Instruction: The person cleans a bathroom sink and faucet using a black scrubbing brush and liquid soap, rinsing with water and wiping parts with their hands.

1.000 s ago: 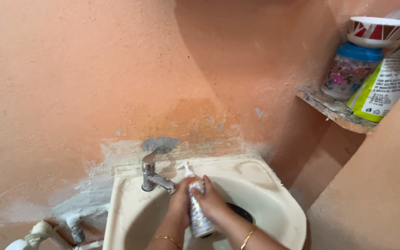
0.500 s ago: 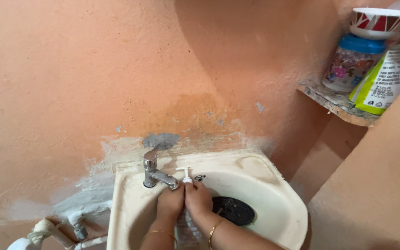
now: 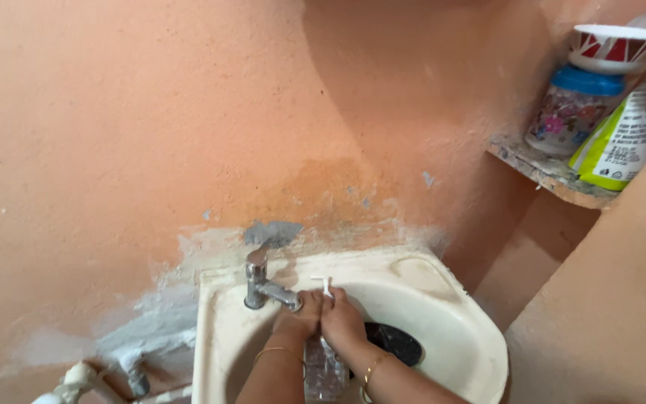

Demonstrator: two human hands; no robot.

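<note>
Over a cream wash basin (image 3: 443,322) my two hands are wrapped around a clear pump bottle (image 3: 324,368) with a white pump head (image 3: 325,285). On the bottle's left side is my left hand (image 3: 297,319), right under the spout of the chrome tap (image 3: 265,285). The right side is gripped by my right hand (image 3: 342,323). Both wrists wear gold bangles. The bottle's lower part shows below my hands; its neck is hidden by my fingers.
A dark round object (image 3: 398,343) lies in the basin bowl behind my right forearm. A corner shelf (image 3: 543,173) at upper right holds a blue-lidded floral jar (image 3: 575,111), a red-and-white bowl (image 3: 614,46) and a yellow-green pouch (image 3: 629,138). White pipes (image 3: 84,378) run lower left.
My hands and the bottle have moved up closer to the tap spout. The bottle, tilted and showing a shiny side a second ago, now stands more upright.
</note>
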